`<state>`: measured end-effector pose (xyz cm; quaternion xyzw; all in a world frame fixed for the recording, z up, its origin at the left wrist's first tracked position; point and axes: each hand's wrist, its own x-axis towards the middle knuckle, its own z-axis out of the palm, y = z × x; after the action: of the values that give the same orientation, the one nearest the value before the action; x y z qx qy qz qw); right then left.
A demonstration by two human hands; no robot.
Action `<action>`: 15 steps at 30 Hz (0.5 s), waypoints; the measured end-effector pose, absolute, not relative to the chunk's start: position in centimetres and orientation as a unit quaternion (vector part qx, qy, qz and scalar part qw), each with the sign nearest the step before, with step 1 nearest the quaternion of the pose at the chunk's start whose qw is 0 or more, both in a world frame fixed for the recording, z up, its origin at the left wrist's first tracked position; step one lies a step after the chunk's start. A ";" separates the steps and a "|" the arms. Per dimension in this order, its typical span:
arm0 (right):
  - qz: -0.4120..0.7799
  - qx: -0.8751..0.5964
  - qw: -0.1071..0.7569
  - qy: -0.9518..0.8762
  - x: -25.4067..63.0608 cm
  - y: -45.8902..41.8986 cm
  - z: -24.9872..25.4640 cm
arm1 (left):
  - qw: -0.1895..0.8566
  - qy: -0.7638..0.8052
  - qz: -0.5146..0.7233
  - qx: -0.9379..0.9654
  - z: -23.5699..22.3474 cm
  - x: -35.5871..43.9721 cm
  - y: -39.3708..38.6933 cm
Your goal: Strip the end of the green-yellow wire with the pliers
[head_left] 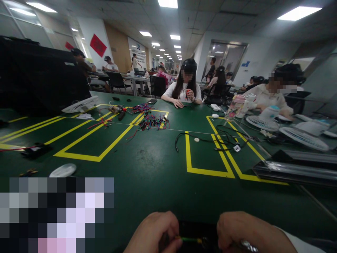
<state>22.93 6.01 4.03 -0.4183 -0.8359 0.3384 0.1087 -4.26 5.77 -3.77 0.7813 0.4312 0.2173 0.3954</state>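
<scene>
At the bottom edge, my left hand [154, 233] is closed in a pinch on a thin green and yellow wire [191, 240]. My right hand [246, 232] is curled shut beside it, with a metal tool tip [249, 246] showing under its fingers. Between both hands lies a dark object [195, 230] on the green table [158, 175]. Only the upper parts of the hands show.
Yellow tape rectangles [205, 170] mark the table. A pile of coloured wires [152, 121] lies mid-table, a black cable [210, 140] to the right, white fans [302, 138], a bottle [235, 107], a black tray [297, 168]. A person [183, 89] sits opposite, another at right [273, 95].
</scene>
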 end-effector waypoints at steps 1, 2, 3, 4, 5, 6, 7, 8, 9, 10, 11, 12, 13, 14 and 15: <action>0.340 -0.411 0.109 -0.839 23.0 6.1 4.0 | 0.394 0.429 0.217 0.783 -3.8 -4.3 5.9; 0.341 -0.402 0.109 -0.843 23.1 6.2 4.0 | 0.393 0.425 0.215 0.787 -3.8 -4.3 5.9; 0.341 -0.392 0.109 -0.847 23.1 6.3 4.0 | 0.392 0.425 0.212 0.788 -3.8 -4.2 6.0; 0.342 -0.385 0.109 -0.850 23.2 6.4 3.9 | 0.392 0.427 0.210 0.788 -3.7 -4.2 6.0; 0.341 -0.382 0.111 -0.852 23.2 6.4 3.9 | 0.392 0.428 0.209 0.787 -3.7 -4.2 6.1; 0.340 -0.384 0.112 -0.851 23.3 6.5 3.8 | 0.391 0.433 0.210 0.785 -3.7 -4.2 6.1; 0.339 -0.388 0.114 -0.849 23.3 6.5 3.7 | 0.391 0.434 0.209 0.784 -3.7 -4.2 6.0; 0.335 -0.396 0.114 -0.847 23.4 6.4 3.7 | 0.394 0.432 0.207 0.784 -3.7 -4.2 6.0; 0.331 -0.410 0.115 -0.842 23.6 6.4 3.6 | 0.394 0.435 0.207 0.783 -3.7 -4.2 6.0; 0.325 -0.431 0.116 -0.834 23.7 6.2 3.5 | 0.392 0.435 0.207 0.784 -3.7 -4.2 5.9; 0.321 -0.457 0.116 -0.822 23.9 6.0 3.5 | 0.390 0.436 0.207 0.784 -3.7 -4.2 5.9; 0.319 -0.484 0.114 -0.807 24.1 5.8 3.5 | 0.388 0.435 0.209 0.785 -3.7 -4.3 5.8; 0.320 -0.510 0.112 -0.791 24.3 5.6 3.5 | 0.386 0.434 0.211 0.786 -3.8 -4.3 5.8; 0.324 -0.529 0.113 -0.776 24.4 5.3 3.5 | 0.385 0.430 0.212 0.789 -3.8 -4.3 5.8; 0.328 -0.541 0.117 -0.765 24.5 5.0 3.6 | 0.384 0.428 0.213 0.790 -3.8 -4.3 5.8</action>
<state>24.47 5.02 3.62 -0.5411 -0.7653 0.3284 0.1170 -4.31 5.76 -3.81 0.7901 0.4275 0.2128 0.3842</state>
